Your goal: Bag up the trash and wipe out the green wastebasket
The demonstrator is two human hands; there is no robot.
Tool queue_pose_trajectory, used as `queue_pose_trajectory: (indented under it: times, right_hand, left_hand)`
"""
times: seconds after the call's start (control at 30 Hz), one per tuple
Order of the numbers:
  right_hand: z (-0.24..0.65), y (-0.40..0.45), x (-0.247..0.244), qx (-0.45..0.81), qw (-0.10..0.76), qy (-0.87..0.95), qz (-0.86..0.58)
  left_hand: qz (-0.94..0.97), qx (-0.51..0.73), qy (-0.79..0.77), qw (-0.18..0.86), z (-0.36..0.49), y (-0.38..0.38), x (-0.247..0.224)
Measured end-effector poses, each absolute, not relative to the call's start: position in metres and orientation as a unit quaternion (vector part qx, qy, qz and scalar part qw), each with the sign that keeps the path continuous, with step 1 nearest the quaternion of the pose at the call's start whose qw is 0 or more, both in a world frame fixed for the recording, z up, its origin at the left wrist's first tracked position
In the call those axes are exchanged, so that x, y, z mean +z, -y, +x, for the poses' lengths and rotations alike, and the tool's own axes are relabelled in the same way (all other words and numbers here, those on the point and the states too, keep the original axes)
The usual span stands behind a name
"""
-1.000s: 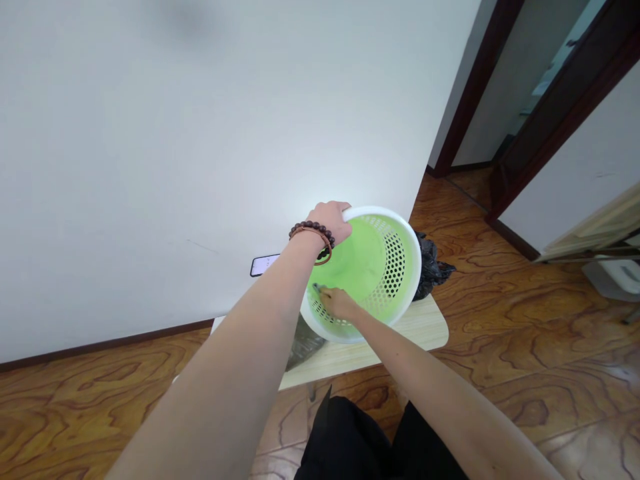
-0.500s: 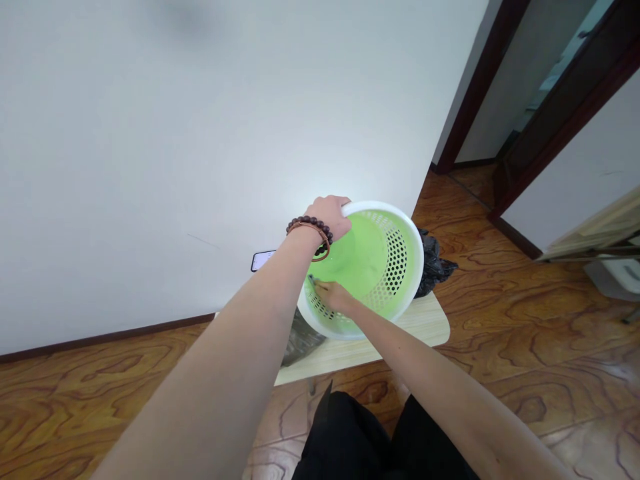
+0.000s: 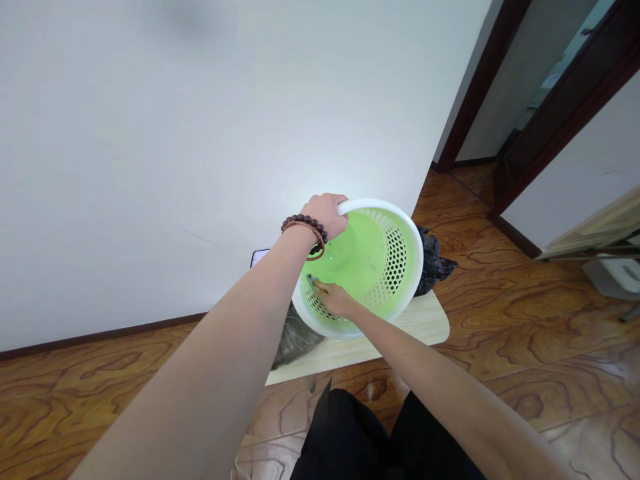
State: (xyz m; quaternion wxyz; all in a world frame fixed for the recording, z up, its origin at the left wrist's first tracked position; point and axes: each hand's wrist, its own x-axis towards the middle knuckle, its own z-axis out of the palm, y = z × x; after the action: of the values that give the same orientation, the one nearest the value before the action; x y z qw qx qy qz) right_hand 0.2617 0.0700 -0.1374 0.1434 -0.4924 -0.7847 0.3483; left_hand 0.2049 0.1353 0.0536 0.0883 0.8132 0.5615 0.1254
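A round green basket (image 3: 363, 257) with a white rim and perforated sides is tilted above a pale wooden bench (image 3: 420, 323). My left hand (image 3: 327, 212), with a beaded bracelet on the wrist, is closed on the rim at the upper left. Inside the basket, my right hand (image 3: 334, 298) pinches a small greyish cloth (image 3: 312, 280) against the left inner wall. Most of the cloth is hidden by the fingers.
On the bench, a dark plastic bag (image 3: 297, 339) lies left of the basket and a black bag (image 3: 434, 261) right of it. A phone (image 3: 258, 257) is partly behind my left forearm. A white wall (image 3: 150, 167) rises behind.
The basket and my left hand have shifted slightly left. My right hand stays at the inner wall with the cloth. My left forearm now covers more of the phone.
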Motion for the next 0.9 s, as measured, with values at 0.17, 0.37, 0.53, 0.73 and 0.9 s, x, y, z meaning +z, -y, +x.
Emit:
queue_pose_trajectory:
  times: [0.17,0.37,0.53,0.73,0.9]
  right_hand:
    - [0.279,-0.066,-0.143,0.277,0.069,0.81,-0.511]
    - [0.305,-0.069,-0.145,0.184,-0.019,0.8,-0.57]
    - [0.302,-0.073,-0.137,0.155,-0.057,0.766,-0.621]
    - [0.304,-0.079,-0.14,0.169,-0.057,0.757,-0.628]
    - [0.269,-0.072,-0.143,0.252,-0.014,0.811,-0.528]
  left_hand:
    - [0.811,0.162,-0.555,0.085,0.194,-0.121,0.05]
    - [0.773,0.143,-0.617,-0.039,0.17,-0.09,0.051]
    - [0.801,0.114,-0.581,-0.089,0.176,-0.091,0.065]
    - [0.782,0.135,-0.606,0.054,0.182,-0.121,0.054]
    - [0.814,0.155,-0.552,0.094,0.186,-0.113,0.045]
